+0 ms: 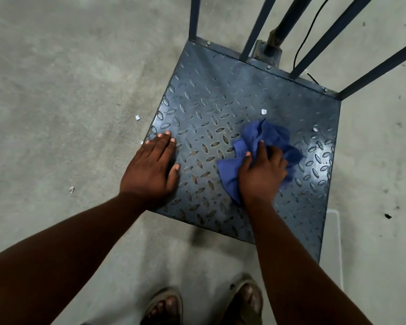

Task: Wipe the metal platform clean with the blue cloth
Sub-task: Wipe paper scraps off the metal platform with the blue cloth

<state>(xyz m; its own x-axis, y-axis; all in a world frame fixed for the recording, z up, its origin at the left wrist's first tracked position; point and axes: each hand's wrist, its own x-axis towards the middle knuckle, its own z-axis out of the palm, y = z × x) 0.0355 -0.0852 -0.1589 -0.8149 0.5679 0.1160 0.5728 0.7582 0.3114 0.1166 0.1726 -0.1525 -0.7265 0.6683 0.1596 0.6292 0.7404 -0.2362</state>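
Observation:
A square blue-grey metal platform (211,99) with a raised diamond tread lies on the concrete floor. A crumpled blue cloth (274,137) sits on its right half. My right hand (263,174) grips the cloth and presses it down on the plate. My left hand (152,170) rests flat on the platform's left edge, fingers straight. Two small white scraps (264,111) lie on the plate just beyond and right of the cloth.
Dark blue frame bars (194,17) and a post with a black cable rise from the platform's far edge. White scraps (137,117) lie on the concrete floor (56,78) to the left. My sandalled feet (164,306) stand just before the platform.

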